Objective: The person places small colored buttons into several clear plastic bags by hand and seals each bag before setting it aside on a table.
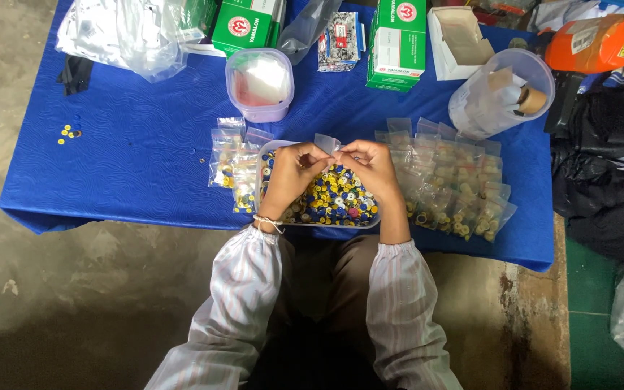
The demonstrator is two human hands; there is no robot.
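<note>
My left hand (292,175) and my right hand (372,167) meet above a clear tray (262,167) full of small yellow, blue and white round caps (339,199). Together the fingers pinch a small clear plastic bag (327,144) between them, held upright over the tray. A thin band circles my left wrist. Both arms wear pale striped sleeves. The tray sits on the low blue-covered table (139,152) right in front of me.
Filled little bags lie left of the tray (230,162) and in overlapping rows to its right (456,184). Behind stand a clear tub (260,83), green boxes (397,43), a plastic jar (503,90) and a crumpled bag (128,32). Loose caps (68,132) lie far left.
</note>
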